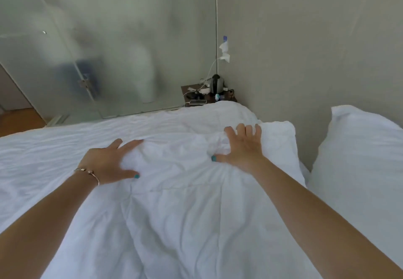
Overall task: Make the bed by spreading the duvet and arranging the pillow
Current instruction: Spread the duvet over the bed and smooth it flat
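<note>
A white duvet (174, 213) covers the bed and is rumpled in the middle. My left hand (109, 161) lies flat on a raised fold of it, fingers spread. My right hand (242, 145) presses on the duvet's bunched top edge, fingers spread and straight, thumb out to the left. A white pillow (281, 143) lies just beyond my right hand, partly under the duvet edge. A second white pillow (357, 154) stands against the wall at the right.
A dark bedside table (189, 95) in the corner carries a kettle (218, 83), cables and small items. A frosted glass partition (98, 49) runs behind the bed. The grey wall (305, 49) borders the bed's head. Wooden floor (19, 119) shows at far left.
</note>
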